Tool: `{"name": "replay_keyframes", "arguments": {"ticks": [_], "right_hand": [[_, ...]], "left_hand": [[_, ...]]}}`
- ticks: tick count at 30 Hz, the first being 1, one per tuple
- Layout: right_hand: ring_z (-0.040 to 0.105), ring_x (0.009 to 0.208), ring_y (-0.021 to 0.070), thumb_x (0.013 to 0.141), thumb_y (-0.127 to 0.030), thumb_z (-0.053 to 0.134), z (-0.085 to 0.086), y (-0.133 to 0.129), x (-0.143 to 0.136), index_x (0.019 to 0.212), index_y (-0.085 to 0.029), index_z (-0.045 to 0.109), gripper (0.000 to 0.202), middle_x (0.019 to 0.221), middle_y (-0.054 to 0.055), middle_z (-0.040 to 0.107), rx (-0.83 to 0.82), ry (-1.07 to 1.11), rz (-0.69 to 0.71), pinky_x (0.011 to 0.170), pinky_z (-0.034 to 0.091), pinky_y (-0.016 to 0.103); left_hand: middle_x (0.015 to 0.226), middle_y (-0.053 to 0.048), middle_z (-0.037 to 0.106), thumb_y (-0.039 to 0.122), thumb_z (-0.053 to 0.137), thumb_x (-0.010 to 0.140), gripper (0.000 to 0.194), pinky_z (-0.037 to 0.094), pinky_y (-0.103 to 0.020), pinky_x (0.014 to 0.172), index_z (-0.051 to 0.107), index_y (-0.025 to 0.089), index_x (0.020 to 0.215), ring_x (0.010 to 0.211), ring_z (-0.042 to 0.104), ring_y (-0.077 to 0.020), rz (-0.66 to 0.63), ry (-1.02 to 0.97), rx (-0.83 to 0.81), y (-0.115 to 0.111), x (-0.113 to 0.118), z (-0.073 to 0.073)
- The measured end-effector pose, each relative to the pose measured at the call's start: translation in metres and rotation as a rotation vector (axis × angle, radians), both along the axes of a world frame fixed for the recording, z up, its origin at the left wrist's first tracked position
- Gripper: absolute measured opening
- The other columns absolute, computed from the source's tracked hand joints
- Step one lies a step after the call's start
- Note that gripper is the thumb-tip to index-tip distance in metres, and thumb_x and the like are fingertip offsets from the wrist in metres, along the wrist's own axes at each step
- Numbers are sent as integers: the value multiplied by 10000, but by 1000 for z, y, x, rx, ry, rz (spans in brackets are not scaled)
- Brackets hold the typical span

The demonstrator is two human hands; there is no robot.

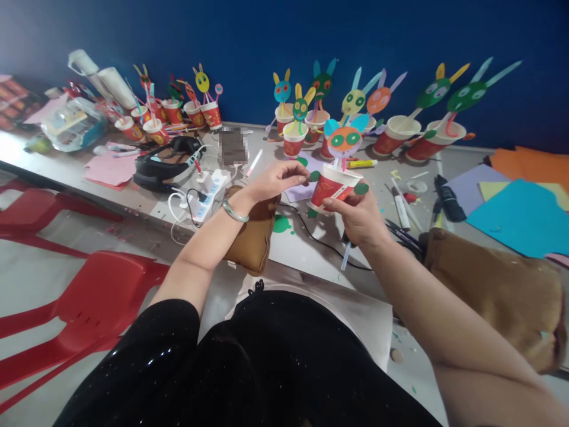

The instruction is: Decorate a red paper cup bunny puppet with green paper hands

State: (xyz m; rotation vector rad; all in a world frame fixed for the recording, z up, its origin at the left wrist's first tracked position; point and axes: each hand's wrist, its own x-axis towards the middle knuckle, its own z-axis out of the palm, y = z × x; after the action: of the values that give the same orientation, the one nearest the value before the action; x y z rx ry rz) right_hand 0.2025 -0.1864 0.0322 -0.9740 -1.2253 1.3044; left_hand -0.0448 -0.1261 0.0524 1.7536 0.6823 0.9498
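Head view: right hand (362,216) grips red paper cup (331,188) by its side, tilted, above the counter (293,249); probably held that way to keep the printed wall steady and reachable. Cup carries an orange-faced figure (344,140) with blue ears, upright over the rim; grip sits low, likely to spare it. Left hand (288,178) partly open, fingertips bent near a green paper disc (315,176) at the cup's side; contact can't be told. Another green disc (361,188) by the right fingers. Purple paper (302,184) lies under and behind. Finished-looking cup figures stand close behind, crowding the back. Black cable (311,234) crosses in front, could snag. Power strip (213,196) left, blue paper (511,216) right.
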Motion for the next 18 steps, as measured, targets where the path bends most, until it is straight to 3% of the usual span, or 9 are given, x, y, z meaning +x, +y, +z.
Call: {"name": "replay_keyframes", "arguments": {"ticks": [5, 10, 18], "right_hand": [[814, 1264, 452, 619, -548, 1093, -4, 3, 7, 1657, -428, 494, 1204, 1338, 64, 840, 61, -40, -33, 1067, 702, 747], [722, 1436, 473, 576, -593, 1100, -13, 5, 10, 1762, -408, 395, 1392, 1545, 119, 747, 151, -82, -59, 1127, 670, 727], [650, 1522, 443, 659, -553, 1059, -19, 7, 18, 1777, -403, 397, 1308, 1701, 121, 616, 249, -154, -7, 1268, 574, 693]], "left_hand": [[1155, -82, 802, 496, 924, 913, 416, 624, -352, 956, 743, 197, 1139, 1046, 765, -183, 87, -83, -69, -7, 13, -2], [994, -43, 797, 493, 1008, 822, 464, 594, -299, 831, 747, 186, 1052, 903, 738, -148, 185, -74, -32, -11, 27, -6], [833, -21, 787, 465, 959, 885, 372, 602, -302, 778, 739, 168, 922, 787, 746, -132, 198, -43, -20, -17, 32, -3]]}}
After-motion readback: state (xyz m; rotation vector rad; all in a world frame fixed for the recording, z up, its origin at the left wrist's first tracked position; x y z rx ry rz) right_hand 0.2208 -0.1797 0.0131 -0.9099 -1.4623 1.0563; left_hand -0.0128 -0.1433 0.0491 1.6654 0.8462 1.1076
